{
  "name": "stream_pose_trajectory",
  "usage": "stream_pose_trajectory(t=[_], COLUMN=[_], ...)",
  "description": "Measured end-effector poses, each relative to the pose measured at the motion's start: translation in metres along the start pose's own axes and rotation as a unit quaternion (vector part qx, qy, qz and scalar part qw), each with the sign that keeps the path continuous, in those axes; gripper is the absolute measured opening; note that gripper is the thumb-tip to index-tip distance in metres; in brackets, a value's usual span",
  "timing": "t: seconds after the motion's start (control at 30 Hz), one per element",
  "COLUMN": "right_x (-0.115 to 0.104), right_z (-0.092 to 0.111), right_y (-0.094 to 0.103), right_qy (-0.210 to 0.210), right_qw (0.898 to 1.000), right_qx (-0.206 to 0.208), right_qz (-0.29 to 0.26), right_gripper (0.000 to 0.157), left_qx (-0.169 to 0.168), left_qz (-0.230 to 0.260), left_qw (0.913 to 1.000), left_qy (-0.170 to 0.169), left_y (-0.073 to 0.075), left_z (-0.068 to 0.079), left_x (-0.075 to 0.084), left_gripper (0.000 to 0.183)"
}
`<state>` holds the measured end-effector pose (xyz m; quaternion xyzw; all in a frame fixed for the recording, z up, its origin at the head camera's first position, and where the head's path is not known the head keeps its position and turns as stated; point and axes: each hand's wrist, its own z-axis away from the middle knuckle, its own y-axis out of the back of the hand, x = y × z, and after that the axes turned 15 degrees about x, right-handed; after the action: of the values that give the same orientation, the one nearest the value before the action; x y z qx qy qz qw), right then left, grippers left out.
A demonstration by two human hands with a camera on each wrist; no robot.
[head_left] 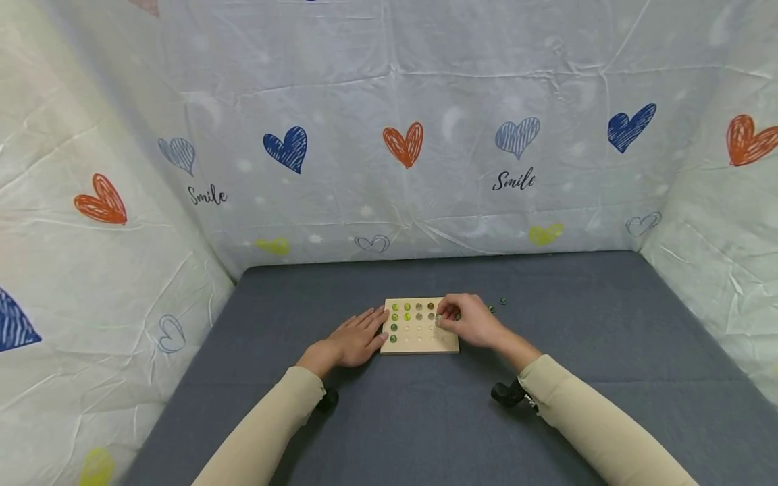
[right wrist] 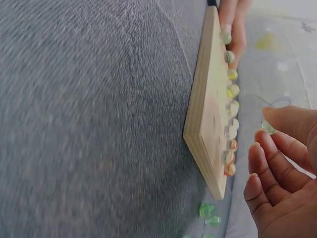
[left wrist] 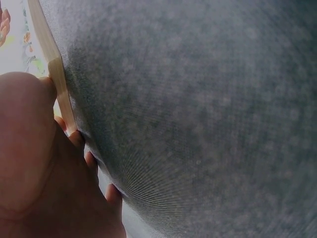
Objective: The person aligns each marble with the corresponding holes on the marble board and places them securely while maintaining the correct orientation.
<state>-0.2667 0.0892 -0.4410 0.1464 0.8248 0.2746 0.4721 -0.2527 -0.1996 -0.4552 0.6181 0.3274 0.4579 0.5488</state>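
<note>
A pale wooden board (head_left: 419, 344) with rows of shallow round hollows lies on the dark grey cloth. Marbles fill its two back rows and the left column, among them yellow-green marbles (head_left: 407, 307), green marbles (head_left: 394, 328) and brownish marbles (head_left: 431, 306). My left hand (head_left: 355, 339) rests along the board's left side, fingers straight, fingertips and thumb at its edge. Between thumb and forefinger, my right hand (head_left: 471, 319) pinches a clear greenish marble (right wrist: 268, 127), held above the board's right side. The other right fingers are loosely bent in the right wrist view.
Loose green marbles (right wrist: 207, 210) lie on the cloth past the board's right edge, partly behind my right hand; one green marble (head_left: 503, 301) sits farther out. A white curtain (head_left: 340, 202) printed with hearts hangs behind the table (head_left: 292, 297) and along both sides.
</note>
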Motion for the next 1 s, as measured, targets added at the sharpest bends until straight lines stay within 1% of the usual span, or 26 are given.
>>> stream_pose_trajectory(t=[0.23, 0.47, 0.57, 0.63, 0.8, 0.9, 1.0], right_x=[-0.006, -0.006, -0.005, -0.007, -0.013, -0.014, -0.013], right_z=[-0.004, -0.007, -0.009, -0.01, -0.013, -0.015, -0.016], right_y=[-0.008, -0.02, -0.027, -0.03, -0.037, -0.042, -0.047], right_qy=[0.005, 0.002, 0.005, 0.006, 0.005, 0.001, -0.003], right_qw=[1.0, 1.0, 1.0, 1.0, 1.0, 1.0, 1.0], right_qx=[-0.005, -0.009, -0.009, -0.01, -0.01, -0.013, -0.016], right_qz=[0.004, 0.005, 0.003, 0.002, -0.002, -0.002, -0.004], right_gripper=[0.01, 0.008, 0.008, 0.009, 0.007, 0.005, 0.005], left_qx=[-0.002, 0.001, 0.002, -0.006, -0.004, 0.004, 0.003], left_qz=[0.01, -0.002, 0.0, -0.005, -0.011, -0.005, -0.002], left_qw=[0.9999, 1.0, 1.0, 1.0, 0.9999, 1.0, 1.0], left_qy=[-0.008, -0.004, -0.001, 0.004, 0.005, 0.001, 0.002], left_y=[0.003, -0.002, -0.003, -0.002, -0.004, -0.004, -0.007], left_z=[0.0, -0.002, -0.002, -0.003, -0.004, -0.004, -0.005], left_x=[0.001, -0.002, -0.002, -0.002, -0.004, -0.005, -0.006], left_gripper=[0.064, 0.063, 0.063, 0.064, 0.064, 0.064, 0.064])
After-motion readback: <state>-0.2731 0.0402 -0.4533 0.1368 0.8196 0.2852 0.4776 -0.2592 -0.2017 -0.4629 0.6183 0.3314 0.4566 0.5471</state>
